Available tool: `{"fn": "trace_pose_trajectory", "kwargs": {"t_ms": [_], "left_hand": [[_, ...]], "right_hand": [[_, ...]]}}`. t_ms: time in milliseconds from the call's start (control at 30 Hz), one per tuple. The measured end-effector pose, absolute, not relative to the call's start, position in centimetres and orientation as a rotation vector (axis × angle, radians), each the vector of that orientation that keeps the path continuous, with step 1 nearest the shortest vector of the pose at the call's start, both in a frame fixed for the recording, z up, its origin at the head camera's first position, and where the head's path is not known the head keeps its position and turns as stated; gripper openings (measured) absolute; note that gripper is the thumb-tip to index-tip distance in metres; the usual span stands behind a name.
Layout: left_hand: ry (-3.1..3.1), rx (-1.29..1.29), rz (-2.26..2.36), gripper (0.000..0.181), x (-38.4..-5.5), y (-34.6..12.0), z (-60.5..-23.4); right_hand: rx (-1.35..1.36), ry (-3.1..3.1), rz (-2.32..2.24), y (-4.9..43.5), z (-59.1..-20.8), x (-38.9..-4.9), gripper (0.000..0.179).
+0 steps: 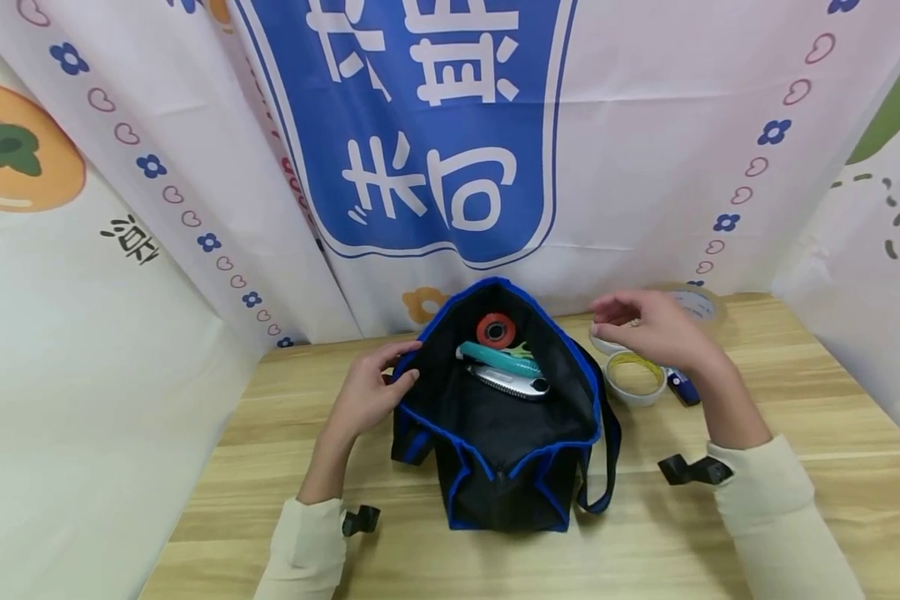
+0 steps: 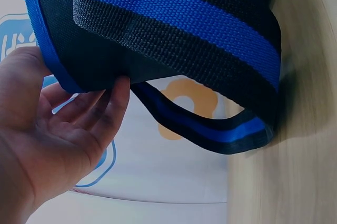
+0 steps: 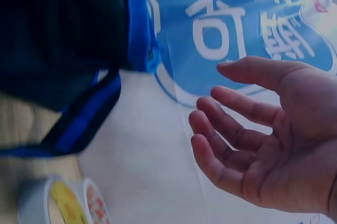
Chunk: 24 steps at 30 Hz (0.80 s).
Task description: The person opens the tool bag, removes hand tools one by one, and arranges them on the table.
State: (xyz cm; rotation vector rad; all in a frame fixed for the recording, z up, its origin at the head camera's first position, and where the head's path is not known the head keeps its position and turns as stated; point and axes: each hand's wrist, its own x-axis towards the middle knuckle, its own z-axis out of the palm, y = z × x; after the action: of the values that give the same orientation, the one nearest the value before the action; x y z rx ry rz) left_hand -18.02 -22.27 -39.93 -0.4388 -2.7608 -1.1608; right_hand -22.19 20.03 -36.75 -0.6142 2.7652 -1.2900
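A black tool bag (image 1: 499, 505) with blue edging stands on the table, its mouth spread wide. My left hand (image 1: 370, 390) holds the bag's left rim, thumb over the edge and fingers on the outer side; in the left wrist view the same hand (image 2: 68, 124) grips the blue-edged corner. My right hand (image 1: 663, 327) hovers right of the bag with nothing in it, and the right wrist view shows its loosely bent fingers (image 3: 231, 124). Inside the bag lie a red ring-shaped roll (image 1: 496, 331), a teal-handled tool (image 1: 498, 360) and a silver utility knife (image 1: 507, 383).
Right of the bag sits a white tape roll (image 1: 636, 398), with another tape roll (image 3: 97, 203) beside it. A small dark blue object (image 1: 683, 387) lies close by. Farther back is a wide clear tape roll (image 1: 701, 304). A strap (image 1: 610, 454) hangs along the bag's right side; printed cloth backs the table.
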Motion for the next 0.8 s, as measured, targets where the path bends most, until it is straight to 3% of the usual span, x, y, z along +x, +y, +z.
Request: {"fn": "trace_pose_trajectory", "kwargs": {"t_ms": [800], "left_hand": [[-2.767,-0.435,-1.163,0.043,-17.9,-22.4,-40.0]], "right_hand": [[-0.901,2.486,-1.355,11.3,-39.0,-22.7,0.039]]}}
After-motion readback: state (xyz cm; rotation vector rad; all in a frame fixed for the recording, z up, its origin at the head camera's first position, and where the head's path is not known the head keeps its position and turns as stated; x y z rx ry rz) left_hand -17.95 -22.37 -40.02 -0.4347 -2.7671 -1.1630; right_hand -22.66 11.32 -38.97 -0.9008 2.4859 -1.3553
